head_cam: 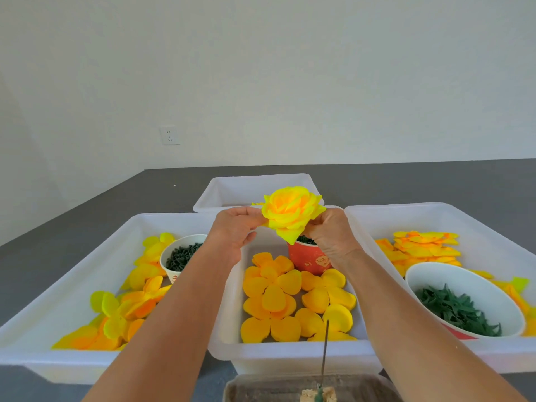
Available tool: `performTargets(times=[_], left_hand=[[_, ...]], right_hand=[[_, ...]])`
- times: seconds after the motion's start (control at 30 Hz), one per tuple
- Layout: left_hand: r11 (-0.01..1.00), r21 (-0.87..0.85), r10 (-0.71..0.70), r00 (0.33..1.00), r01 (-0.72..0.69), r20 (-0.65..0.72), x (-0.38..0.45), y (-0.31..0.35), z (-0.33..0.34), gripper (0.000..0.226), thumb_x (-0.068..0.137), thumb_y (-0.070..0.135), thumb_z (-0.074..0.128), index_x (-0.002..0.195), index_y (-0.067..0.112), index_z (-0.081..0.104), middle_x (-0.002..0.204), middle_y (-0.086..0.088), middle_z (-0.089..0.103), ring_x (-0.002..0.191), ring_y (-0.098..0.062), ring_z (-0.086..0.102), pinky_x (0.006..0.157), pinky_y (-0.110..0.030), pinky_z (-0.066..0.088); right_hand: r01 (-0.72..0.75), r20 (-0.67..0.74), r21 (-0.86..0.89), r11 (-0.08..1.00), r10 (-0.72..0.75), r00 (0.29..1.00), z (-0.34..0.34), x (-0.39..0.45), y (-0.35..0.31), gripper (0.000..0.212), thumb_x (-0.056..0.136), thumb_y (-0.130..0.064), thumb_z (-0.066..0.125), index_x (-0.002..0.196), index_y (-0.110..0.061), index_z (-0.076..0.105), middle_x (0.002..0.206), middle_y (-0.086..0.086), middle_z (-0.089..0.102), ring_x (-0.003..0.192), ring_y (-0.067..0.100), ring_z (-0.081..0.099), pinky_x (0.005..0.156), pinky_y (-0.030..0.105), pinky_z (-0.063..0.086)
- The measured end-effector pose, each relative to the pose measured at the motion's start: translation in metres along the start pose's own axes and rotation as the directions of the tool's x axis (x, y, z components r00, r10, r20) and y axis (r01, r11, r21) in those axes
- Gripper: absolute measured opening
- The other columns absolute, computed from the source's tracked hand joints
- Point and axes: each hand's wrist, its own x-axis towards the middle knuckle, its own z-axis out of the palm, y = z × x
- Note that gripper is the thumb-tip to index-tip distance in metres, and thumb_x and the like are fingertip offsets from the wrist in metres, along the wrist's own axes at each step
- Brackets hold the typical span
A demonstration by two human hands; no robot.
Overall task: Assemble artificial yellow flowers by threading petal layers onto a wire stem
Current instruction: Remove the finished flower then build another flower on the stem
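A layered yellow flower (291, 211) is held up above the middle white bin (290, 353). My left hand (235, 230) pinches its left petals. My right hand (332, 233) grips its underside on the right; what it holds beneath the petals is hidden. Loose orange-yellow petal layers (278, 300) lie in the middle bin. A thin wire stem (324, 352) stands upright from a small block (317, 395) at the near edge.
Left bin (58, 309) holds yellow petals and a white cup of dark green pieces (181, 256). A red cup (309, 258) stands in the middle bin. Right bin (487, 216) holds petals and a bowl of green leaves (458, 310). A further bin (232, 187) stands behind.
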Motion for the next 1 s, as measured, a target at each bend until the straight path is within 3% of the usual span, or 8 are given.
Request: performTargets(times=[0.07,0.13,0.27,0.37,0.47,0.63,0.87,1.0], left_hand=[[0.976,0.176,0.129,0.991,-0.131,0.023,0.002,0.004,-0.001,0.019,0.077,0.003,0.071,0.064,0.014,0.063,0.056,0.008,0.061,0.062,-0.007,0.050,0.058,-0.016,0.044],[0.903,0.336,0.263,0.963,-0.269,0.067,0.005,0.006,-0.002,0.015,0.078,0.001,0.070,0.067,0.008,0.065,0.057,0.003,0.060,0.057,-0.009,0.048,0.052,-0.015,0.043],[0.599,0.683,0.501,0.861,-0.419,0.089,0.010,-0.001,-0.006,0.008,0.081,0.005,0.067,0.074,0.005,0.068,0.068,0.001,0.056,0.059,-0.009,0.046,0.055,-0.021,0.035],[0.777,0.493,0.426,0.904,-0.391,0.046,0.008,-0.008,-0.007,0.020,0.083,-0.001,0.062,0.066,0.010,0.061,0.058,-0.001,0.056,0.043,-0.002,0.048,0.045,-0.010,0.038],[0.936,0.249,0.245,0.968,-0.250,0.051,0.004,-0.008,-0.007,0.021,0.090,0.003,0.056,0.070,0.009,0.059,0.054,-0.002,0.058,0.040,-0.003,0.049,0.044,-0.013,0.043],[0.994,-0.098,0.061,0.975,-0.041,0.215,-0.003,-0.004,-0.012,0.015,0.090,0.004,0.054,0.079,0.009,0.062,0.064,-0.002,0.064,0.055,-0.010,0.058,0.052,-0.021,0.051],[0.941,0.193,0.258,0.958,-0.279,0.126,-0.006,-0.006,-0.008,0.020,0.087,-0.008,0.051,0.081,0.008,0.062,0.058,-0.010,0.053,0.040,-0.009,0.049,0.041,-0.020,0.046],[0.958,0.145,0.230,0.966,-0.246,0.119,-0.004,-0.007,-0.008,0.019,0.090,-0.004,0.047,0.091,0.004,0.065,0.059,-0.008,0.050,0.040,-0.008,0.047,0.042,-0.020,0.045]], right_hand=[[-0.007,-0.013,0.002,1.000,0.007,1.000,-0.001,-0.001,0.000,0.012,0.079,-0.011,0.073,0.070,-0.008,0.065,0.070,0.007,0.065,0.067,0.019,0.056,0.072,0.035,0.048],[0.000,-0.010,0.003,1.000,0.000,1.000,-0.002,-0.003,-0.001,0.012,0.079,-0.013,0.073,0.081,-0.002,0.070,0.084,0.016,0.070,0.077,0.025,0.062,0.078,0.040,0.053],[0.015,0.031,-0.033,0.999,-0.014,0.999,0.000,-0.006,0.000,0.016,0.079,-0.014,0.073,0.091,-0.002,0.072,0.092,0.018,0.071,0.089,0.034,0.064,0.086,0.050,0.051],[-0.023,0.049,-0.024,0.999,0.024,0.999,0.001,-0.002,0.001,0.016,0.082,-0.010,0.071,0.094,0.000,0.071,0.094,0.020,0.070,0.092,0.035,0.064,0.086,0.052,0.051],[-0.055,0.053,0.022,0.998,0.053,0.997,0.004,-0.001,0.001,0.017,0.084,-0.012,0.068,0.096,0.000,0.071,0.095,0.020,0.070,0.093,0.036,0.064,0.086,0.053,0.051],[-0.089,0.020,0.050,0.995,0.088,0.996,0.003,-0.002,-0.001,0.019,0.082,-0.014,0.071,0.095,-0.001,0.071,0.095,0.020,0.070,0.092,0.035,0.064,0.086,0.051,0.052],[-0.008,0.072,0.037,0.999,0.005,0.997,-0.002,-0.007,-0.006,0.021,0.081,-0.003,0.069,0.099,0.007,0.068,0.098,0.024,0.068,0.096,0.039,0.062,0.089,0.052,0.049],[0.035,0.090,0.026,0.999,-0.037,0.995,-0.004,-0.010,-0.007,0.017,0.083,-0.005,0.068,0.097,0.004,0.068,0.098,0.023,0.068,0.090,0.030,0.060,0.087,0.041,0.050]])
